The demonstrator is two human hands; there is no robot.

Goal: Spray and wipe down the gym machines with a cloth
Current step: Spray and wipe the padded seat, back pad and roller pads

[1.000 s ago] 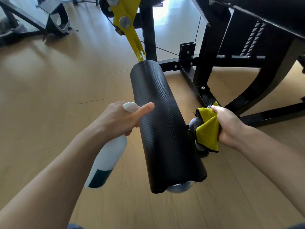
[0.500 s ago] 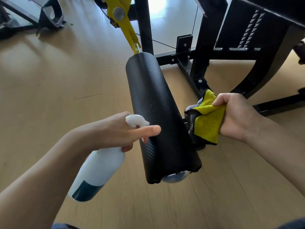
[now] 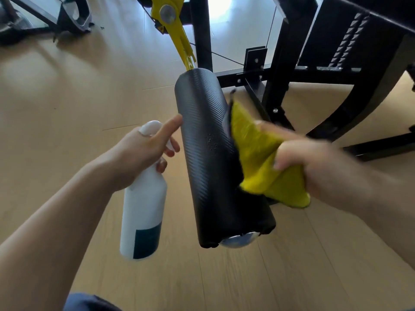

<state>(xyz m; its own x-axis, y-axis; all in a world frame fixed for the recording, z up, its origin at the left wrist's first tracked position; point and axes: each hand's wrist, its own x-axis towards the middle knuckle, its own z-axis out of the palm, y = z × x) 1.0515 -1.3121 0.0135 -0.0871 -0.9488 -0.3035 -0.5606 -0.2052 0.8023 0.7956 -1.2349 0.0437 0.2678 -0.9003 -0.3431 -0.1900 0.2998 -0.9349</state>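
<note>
A black textured roller pad (image 3: pixel 215 158) of the gym machine hangs in the centre, with small spray droplets on its middle. My left hand (image 3: pixel 143 153) grips the neck of a white spray bottle (image 3: pixel 143 212) just left of the pad, index finger stretched toward the pad. My right hand (image 3: pixel 314 162), blurred, holds a yellow cloth (image 3: pixel 262 158) against the pad's right side. The cloth hides part of that side.
A yellow lever arm (image 3: pixel 177 34) joins the pad's far end. The black machine frame (image 3: pixel 278 86) and its weight stack (image 3: pixel 345 41) stand behind and to the right. Another machine's base (image 3: pixel 71 14) sits far left on the wooden floor (image 3: pixel 67 104).
My right hand has brought the cloth from beside the pad up onto its right side. The cloth has unfolded wider. My left hand and the bottle have drawn slightly back from the pad.
</note>
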